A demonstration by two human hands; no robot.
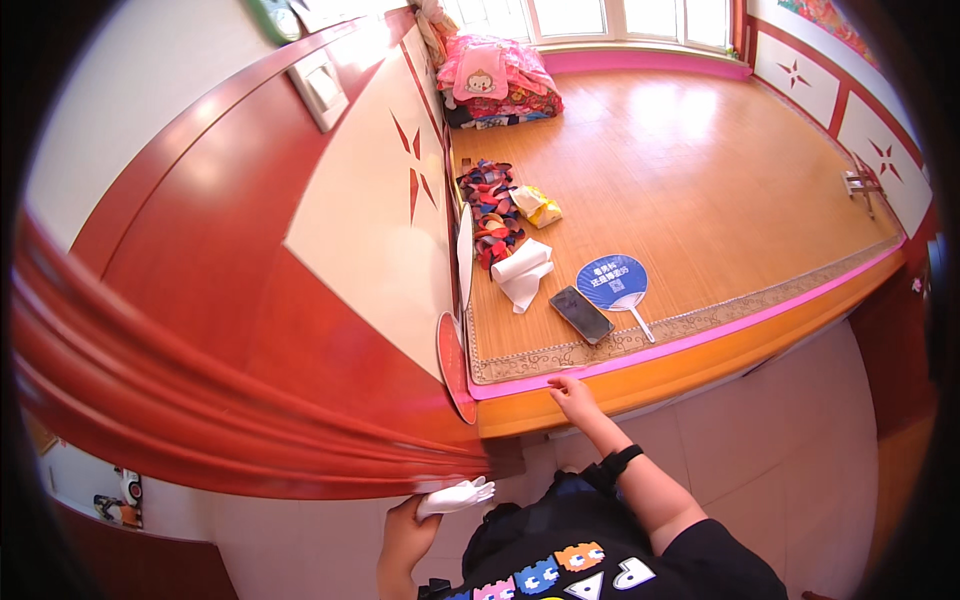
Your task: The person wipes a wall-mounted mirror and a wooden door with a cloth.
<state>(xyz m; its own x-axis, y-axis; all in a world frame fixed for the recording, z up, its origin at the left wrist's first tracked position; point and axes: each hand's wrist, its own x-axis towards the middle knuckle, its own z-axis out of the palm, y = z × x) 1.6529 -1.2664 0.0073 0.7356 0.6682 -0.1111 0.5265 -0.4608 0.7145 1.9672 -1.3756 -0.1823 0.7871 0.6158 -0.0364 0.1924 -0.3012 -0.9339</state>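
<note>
Pltfm bag; bundle in L hand

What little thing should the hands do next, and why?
Perhaps bring the right hand over to help spread the white bundle: the left hand already grips it, bunched up, while the right hand seems to hold nothing, near the platform edge.

We see a smooth, glossy wood-look floor, shiny red wood panelling, a glossy phone, a plastic-looking fan and a soft, matt white bundle.
</note>
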